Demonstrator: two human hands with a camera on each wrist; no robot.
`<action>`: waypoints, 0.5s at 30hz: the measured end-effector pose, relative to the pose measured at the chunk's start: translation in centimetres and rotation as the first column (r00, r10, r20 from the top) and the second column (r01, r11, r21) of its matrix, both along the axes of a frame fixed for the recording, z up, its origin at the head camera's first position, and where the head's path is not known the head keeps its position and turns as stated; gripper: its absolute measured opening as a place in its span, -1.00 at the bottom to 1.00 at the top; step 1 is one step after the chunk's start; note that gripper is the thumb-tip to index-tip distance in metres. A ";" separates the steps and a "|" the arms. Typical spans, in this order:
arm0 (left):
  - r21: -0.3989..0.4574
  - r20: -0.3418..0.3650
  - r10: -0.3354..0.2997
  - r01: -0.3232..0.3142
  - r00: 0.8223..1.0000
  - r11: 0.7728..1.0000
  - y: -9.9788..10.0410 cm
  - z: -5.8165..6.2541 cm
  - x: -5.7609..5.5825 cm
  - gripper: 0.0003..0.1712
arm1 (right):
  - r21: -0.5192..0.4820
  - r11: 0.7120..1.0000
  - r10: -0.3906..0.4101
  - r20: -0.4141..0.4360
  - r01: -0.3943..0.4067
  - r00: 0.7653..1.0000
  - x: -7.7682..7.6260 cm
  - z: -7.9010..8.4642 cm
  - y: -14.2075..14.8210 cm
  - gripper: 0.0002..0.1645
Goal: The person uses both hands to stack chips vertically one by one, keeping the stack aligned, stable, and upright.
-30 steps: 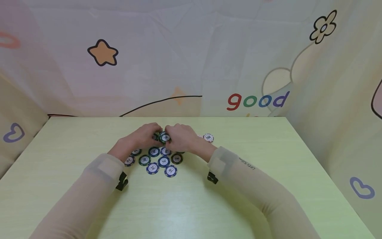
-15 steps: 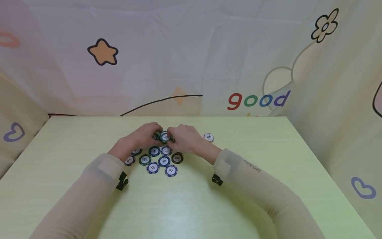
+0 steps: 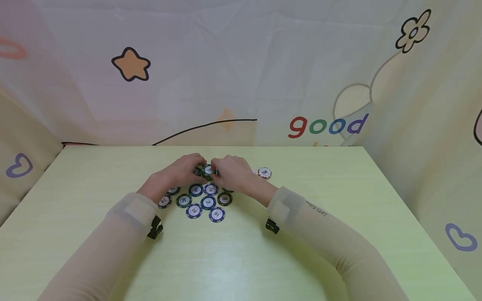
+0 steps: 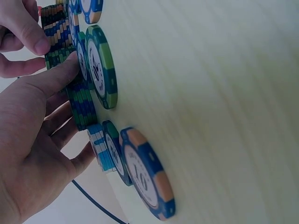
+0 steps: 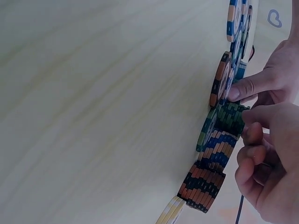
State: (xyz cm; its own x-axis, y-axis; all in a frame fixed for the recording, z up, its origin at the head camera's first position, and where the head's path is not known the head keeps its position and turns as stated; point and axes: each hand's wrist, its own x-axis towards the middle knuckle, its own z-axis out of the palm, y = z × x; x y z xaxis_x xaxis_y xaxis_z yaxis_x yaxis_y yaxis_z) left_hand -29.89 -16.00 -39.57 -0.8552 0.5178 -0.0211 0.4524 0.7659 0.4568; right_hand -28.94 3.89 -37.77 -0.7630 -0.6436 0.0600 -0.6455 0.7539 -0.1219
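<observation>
Green poker chips stand in a stack (image 3: 208, 171) between my two hands. My left hand (image 3: 182, 170) grips the stack from its left side, with the thumb (image 4: 65, 72) low on the near side and fingers behind. At the top of the same green stack, my right hand (image 3: 234, 173) pinches with thumb and index finger, the other fingers curled in. Left of it in the left wrist view are a blue-and-green stack (image 4: 82, 106) and a light blue stack (image 4: 101, 147). The right wrist view shows a blue-and-tan stack (image 5: 218, 150) and a brown-and-black stack (image 5: 202, 186).
Several single chips lie flat in front of the stacks, among them a blue 50 chip (image 3: 208, 203), a black 100 chip (image 3: 224, 199) and a blue 10 chip (image 3: 216, 214). A white 500 chip (image 3: 265, 172) shows right of my right hand, and yellow chips (image 5: 169, 212) stand farther right.
My right hand has shifted slightly right and uncovered more of the green stack's top. The left hand holds its place around the stack. The head view has tilted a little.
</observation>
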 end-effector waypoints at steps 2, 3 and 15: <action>0.001 -0.002 -0.001 0.001 1.000 1.000 0.0 0.0 0.0 -0.54 | 0.000 1.000 -0.004 0.001 0.004 1.000 0.0 0.0 0.0 -0.75; 0.000 -0.003 -0.002 0.002 1.000 1.000 0.0 0.0 0.0 -0.54 | 0.000 1.000 -0.007 0.001 0.007 1.000 0.0 0.0 -0.1 -0.75; 0.001 -0.003 -0.001 0.001 1.000 1.000 -0.1 0.0 -0.1 -0.59 | 0.011 1.000 -0.020 -0.001 0.020 1.000 -0.2 -0.3 -0.3 -0.75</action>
State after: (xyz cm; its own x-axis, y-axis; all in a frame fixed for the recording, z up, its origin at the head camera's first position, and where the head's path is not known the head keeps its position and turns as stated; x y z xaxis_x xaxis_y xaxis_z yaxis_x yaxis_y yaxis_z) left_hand -29.96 -16.07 -39.54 -0.8548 0.5187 -0.0177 0.4547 0.7650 0.4561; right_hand -29.16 3.60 -38.04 -0.7758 -0.6287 0.0539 -0.6303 0.7681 -0.1133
